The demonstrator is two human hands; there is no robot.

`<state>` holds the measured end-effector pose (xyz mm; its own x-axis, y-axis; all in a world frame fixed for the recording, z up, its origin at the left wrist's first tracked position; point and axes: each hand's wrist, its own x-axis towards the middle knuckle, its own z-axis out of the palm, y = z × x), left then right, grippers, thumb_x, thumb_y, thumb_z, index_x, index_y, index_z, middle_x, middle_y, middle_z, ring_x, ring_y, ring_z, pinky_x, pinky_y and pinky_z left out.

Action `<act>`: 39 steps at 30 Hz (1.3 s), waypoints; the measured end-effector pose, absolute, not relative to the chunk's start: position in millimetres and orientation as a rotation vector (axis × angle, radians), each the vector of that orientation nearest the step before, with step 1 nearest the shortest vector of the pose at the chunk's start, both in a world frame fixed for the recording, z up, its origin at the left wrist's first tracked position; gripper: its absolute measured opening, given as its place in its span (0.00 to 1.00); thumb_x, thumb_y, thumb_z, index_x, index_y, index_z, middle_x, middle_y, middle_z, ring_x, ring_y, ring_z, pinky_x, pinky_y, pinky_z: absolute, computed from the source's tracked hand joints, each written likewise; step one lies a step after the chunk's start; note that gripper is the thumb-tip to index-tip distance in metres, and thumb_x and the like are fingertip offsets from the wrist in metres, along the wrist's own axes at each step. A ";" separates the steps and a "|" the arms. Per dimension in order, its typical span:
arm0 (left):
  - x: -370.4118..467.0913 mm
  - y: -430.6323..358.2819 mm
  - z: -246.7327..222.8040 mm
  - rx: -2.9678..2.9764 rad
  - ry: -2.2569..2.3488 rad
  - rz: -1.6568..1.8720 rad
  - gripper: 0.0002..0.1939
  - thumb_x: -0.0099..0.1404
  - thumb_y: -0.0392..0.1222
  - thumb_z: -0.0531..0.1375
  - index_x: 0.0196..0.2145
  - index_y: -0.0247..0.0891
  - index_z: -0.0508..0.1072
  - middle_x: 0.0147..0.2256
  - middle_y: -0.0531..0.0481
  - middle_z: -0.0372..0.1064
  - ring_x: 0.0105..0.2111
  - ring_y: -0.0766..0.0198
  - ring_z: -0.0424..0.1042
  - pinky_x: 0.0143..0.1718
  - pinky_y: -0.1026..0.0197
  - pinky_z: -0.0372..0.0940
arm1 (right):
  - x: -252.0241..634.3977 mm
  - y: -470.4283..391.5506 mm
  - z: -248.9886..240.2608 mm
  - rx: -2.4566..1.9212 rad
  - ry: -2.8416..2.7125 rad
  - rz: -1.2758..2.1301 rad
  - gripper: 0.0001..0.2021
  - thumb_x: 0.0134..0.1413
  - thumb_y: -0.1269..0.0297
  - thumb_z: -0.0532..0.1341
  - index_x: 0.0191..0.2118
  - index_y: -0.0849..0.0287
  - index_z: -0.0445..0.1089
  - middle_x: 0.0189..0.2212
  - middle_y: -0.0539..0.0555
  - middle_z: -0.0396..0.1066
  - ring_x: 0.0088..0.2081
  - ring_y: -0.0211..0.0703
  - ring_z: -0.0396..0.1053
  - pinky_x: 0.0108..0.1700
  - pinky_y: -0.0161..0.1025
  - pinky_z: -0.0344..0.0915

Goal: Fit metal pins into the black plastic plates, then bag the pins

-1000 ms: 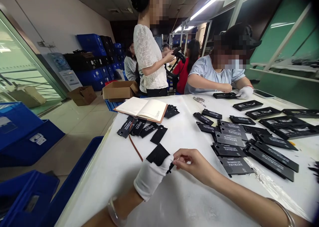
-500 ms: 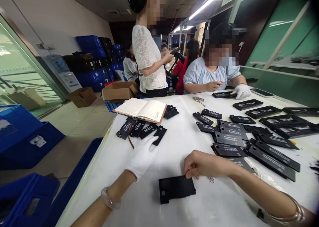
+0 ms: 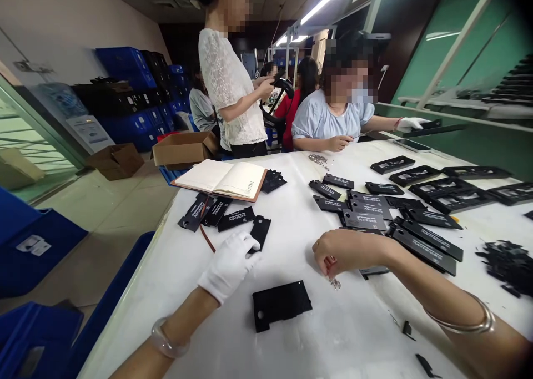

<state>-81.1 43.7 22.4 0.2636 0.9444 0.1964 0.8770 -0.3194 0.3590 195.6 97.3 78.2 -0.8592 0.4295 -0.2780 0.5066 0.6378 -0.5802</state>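
A loose black plate (image 3: pixel 282 305) is seen lying flat on the near middle of the white table (image 3: pixel 225 340), touched by neither hand. Farther left, a holed black plate (image 3: pixel 260 232) is reached at its near end by the white-gloved left hand (image 3: pixel 230 262); its thumb and fingers are held partly apart, and whether the plate is gripped cannot be told. The bare right hand (image 3: pixel 347 251) is curled, fingertips drawn together just above small metal pieces (image 3: pixel 336 284) (whether any are pinched cannot be told). Lettered plates (image 3: pixel 365 220) are spread beyond it, to the far right. An open notebook (image 3: pixel 204 176) is set down at the far left.
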 end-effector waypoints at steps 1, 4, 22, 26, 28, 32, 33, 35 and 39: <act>-77.8 40.3 23.2 2.316 1.672 0.568 0.03 0.60 0.38 0.58 0.31 0.38 0.72 0.34 0.51 0.67 0.36 0.63 0.66 0.40 0.59 0.61 | 193.7 95.6 75.6 0.785 2.716 -1.012 0.11 0.39 0.81 0.63 0.23 0.56 0.75 0.22 0.47 0.71 0.23 0.35 0.65 0.25 0.31 0.54; -68.4 31.5 23.5 2.226 1.503 0.611 0.05 0.62 0.42 0.57 0.30 0.40 0.71 0.32 0.54 0.67 0.34 0.67 0.66 0.38 0.63 0.61 | 189.5 92.2 68.8 0.846 2.650 -0.990 0.13 0.36 0.84 0.60 0.19 0.57 0.73 0.18 0.45 0.69 0.20 0.34 0.62 0.23 0.31 0.52; -75.6 50.6 15.0 2.179 1.797 0.615 0.23 0.61 0.44 0.57 0.55 0.48 0.64 0.51 0.52 0.65 0.49 0.57 0.62 0.52 0.53 0.58 | 179.8 108.7 78.0 0.962 2.856 -1.703 0.04 0.49 0.70 0.60 0.33 0.62 0.69 0.29 0.52 0.71 0.31 0.38 0.67 0.36 0.35 0.64; -76.1 53.3 10.3 2.111 1.834 0.713 0.25 0.55 0.42 0.62 0.52 0.42 0.67 0.47 0.47 0.65 0.46 0.55 0.64 0.50 0.52 0.61 | 171.4 106.6 69.6 1.124 2.649 -2.326 0.09 0.52 0.62 0.63 0.36 0.63 0.71 0.30 0.54 0.72 0.33 0.39 0.69 0.40 0.38 0.66; -76.5 52.4 10.4 2.084 1.846 0.774 0.26 0.53 0.40 0.63 0.51 0.39 0.68 0.46 0.45 0.64 0.47 0.54 0.63 0.51 0.50 0.60 | 167.9 104.0 66.2 1.109 2.561 -2.533 0.08 0.51 0.63 0.65 0.34 0.63 0.72 0.29 0.54 0.72 0.33 0.38 0.70 0.40 0.38 0.66; -77.2 49.1 13.5 1.855 1.756 0.912 0.27 0.51 0.39 0.63 0.51 0.39 0.66 0.47 0.45 0.62 0.44 0.57 0.67 0.48 0.53 0.64 | 162.7 99.0 62.9 1.086 2.292 -2.883 0.07 0.49 0.65 0.67 0.33 0.62 0.73 0.31 0.53 0.73 0.32 0.36 0.70 0.38 0.35 0.66; -76.9 48.8 14.6 1.780 1.733 0.948 0.27 0.51 0.38 0.63 0.50 0.39 0.66 0.47 0.46 0.61 0.44 0.58 0.67 0.47 0.54 0.65 | 161.6 97.9 62.8 1.088 2.235 -2.930 0.06 0.49 0.65 0.67 0.33 0.62 0.73 0.31 0.53 0.74 0.32 0.35 0.71 0.38 0.34 0.67; -75.2 48.7 17.4 1.648 1.678 1.027 0.28 0.49 0.35 0.63 0.49 0.39 0.66 0.48 0.46 0.59 0.44 0.60 0.67 0.46 0.56 0.66 | 159.6 95.8 63.0 1.093 2.156 -2.982 0.06 0.48 0.66 0.68 0.32 0.62 0.73 0.32 0.54 0.74 0.31 0.35 0.71 0.38 0.34 0.67; -65.3 43.8 27.8 1.427 1.554 1.144 0.34 0.47 0.32 0.62 0.53 0.39 0.62 0.50 0.46 0.59 0.45 0.62 0.68 0.45 0.60 0.67 | 156.5 91.9 63.5 1.110 2.133 -2.993 0.07 0.48 0.64 0.68 0.33 0.62 0.73 0.33 0.56 0.74 0.32 0.36 0.71 0.40 0.36 0.67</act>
<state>-65.3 43.8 27.8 -0.1232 0.9908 0.0553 0.3466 -0.0092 0.9380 156.5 91.9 63.5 -0.6188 0.7845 -0.0411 -0.2171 -0.2210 -0.9508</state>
